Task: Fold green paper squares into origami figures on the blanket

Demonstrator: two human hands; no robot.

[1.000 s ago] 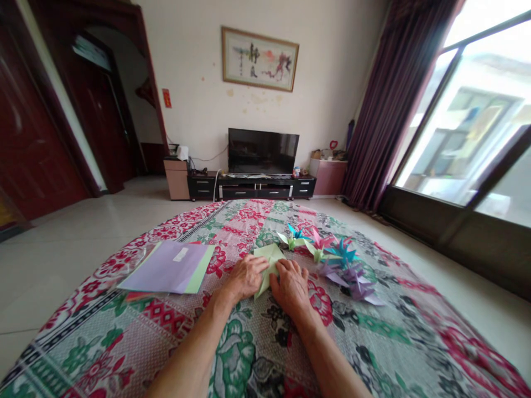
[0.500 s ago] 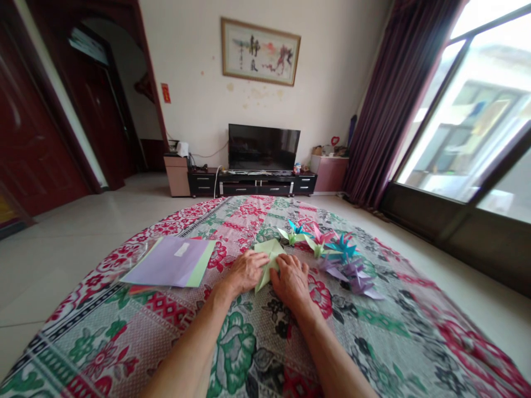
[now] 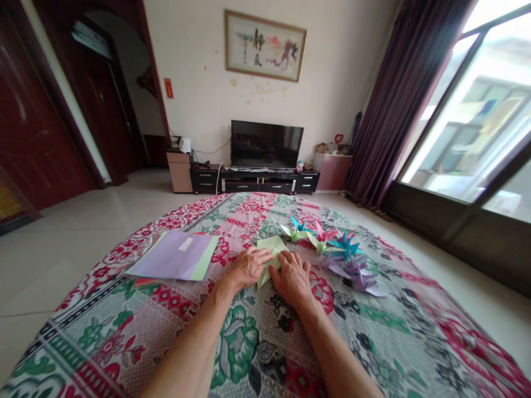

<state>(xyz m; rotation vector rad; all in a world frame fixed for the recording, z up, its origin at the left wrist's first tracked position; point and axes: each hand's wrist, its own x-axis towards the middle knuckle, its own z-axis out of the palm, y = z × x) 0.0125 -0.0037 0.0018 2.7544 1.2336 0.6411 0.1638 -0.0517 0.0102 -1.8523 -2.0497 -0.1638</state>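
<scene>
A pale green sheet of origami paper, folded to a point at its near end, lies on the cloth in front of me. My left hand grips its left edge, with the fingers reaching over the top. On the right side, my right hand is closed on the same paper, thumb and fingertips pressed against the folded flaps. Both hands hide part of its middle. To the right stand several folded paper cranes: green, blue, pink and purple.
A stack of coloured paper, purple on top with green beneath, lies to the left beside clear plastic wrapping. The round table wears a flowered tablecloth. Beyond its far edge stand a television and a low black cabinet.
The whole view has shifted slightly, so the things appear a little to the right. Both hands stay on the green paper with hardly any movement of the fingers.
</scene>
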